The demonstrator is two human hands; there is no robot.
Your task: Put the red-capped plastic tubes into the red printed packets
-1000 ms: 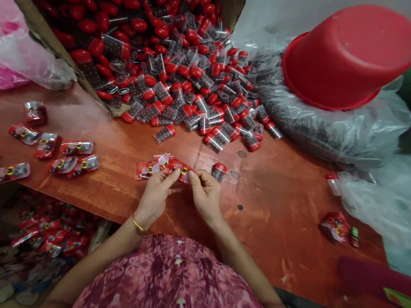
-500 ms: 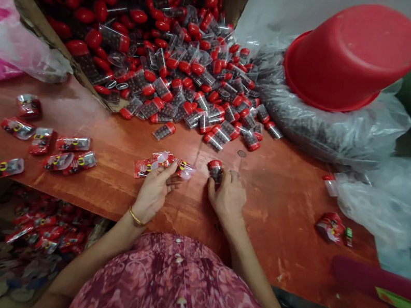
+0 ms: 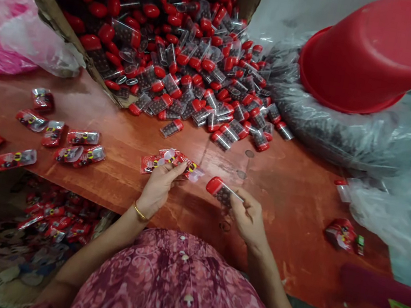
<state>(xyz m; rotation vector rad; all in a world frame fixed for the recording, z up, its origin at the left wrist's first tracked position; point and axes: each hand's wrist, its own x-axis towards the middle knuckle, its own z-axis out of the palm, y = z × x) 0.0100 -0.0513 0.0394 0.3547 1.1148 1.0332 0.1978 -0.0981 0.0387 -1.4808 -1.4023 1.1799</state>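
My right hand (image 3: 252, 218) pinches a small clear container (image 3: 222, 192) by one end. The container has a red cap pointing left and dark round pieces inside. Closer to the middle of the table, my left hand (image 3: 158, 188) is closed on a red printed wrapper (image 3: 189, 168) with yellow and black figures and a clear edge. Under and beside those fingers more red printed wrappers (image 3: 149, 164) lie on the table. A short gap separates the container from the wrapper. Some of my left fingers are hidden behind the thumb.
A tipped cardboard box (image 3: 37, 5) spills many red-capped containers (image 3: 185, 87) onto the table (image 3: 292, 200). Wrapped packs (image 3: 82, 137) lie at left. A red tub (image 3: 367, 55) stands upside down on a filled plastic bag (image 3: 319, 131). A crumpled red pack (image 3: 341, 233) sits at right.
My right hand has drawn back to the right and turned the container, so it now shows lengthwise, cap to the left. My left hand keeps its hold on the wrapper. The view has shifted slightly.
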